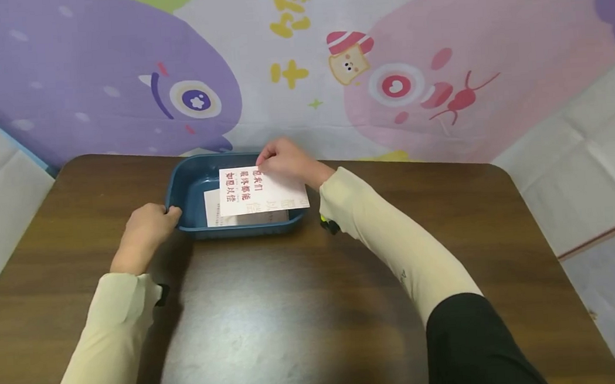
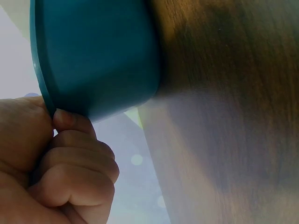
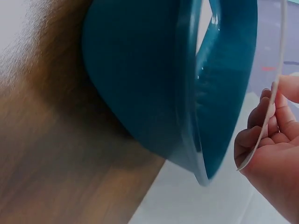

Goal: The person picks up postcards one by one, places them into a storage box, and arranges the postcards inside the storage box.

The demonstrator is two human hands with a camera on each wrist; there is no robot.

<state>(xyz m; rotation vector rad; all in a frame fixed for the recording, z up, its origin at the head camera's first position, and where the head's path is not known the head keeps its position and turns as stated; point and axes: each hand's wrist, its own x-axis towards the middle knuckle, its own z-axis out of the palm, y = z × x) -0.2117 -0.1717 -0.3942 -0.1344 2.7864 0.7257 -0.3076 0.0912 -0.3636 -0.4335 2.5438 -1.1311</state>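
A dark teal rectangular basin (image 1: 189,208) stands near the table's far edge. My left hand (image 1: 148,228) pinches its left rim between thumb and curled fingers, which the left wrist view shows close up on the basin wall (image 2: 103,56). My right hand (image 1: 288,159) pinches a white card with red Chinese characters (image 1: 238,205) by its far edge, over the basin's right half. Seen edge-on, the card (image 3: 282,42) bends slightly between thumb and fingers (image 3: 261,114) in the right wrist view. Another white card with small print (image 1: 213,212) lies in the basin, partly hidden beneath the held one.
The brown wooden table (image 1: 346,307) extends toward me and to both sides. Behind it hangs a cloth (image 1: 292,110) printed with cartoon figures, close to the basin's far side. White panels (image 1: 563,141) border the table at right.
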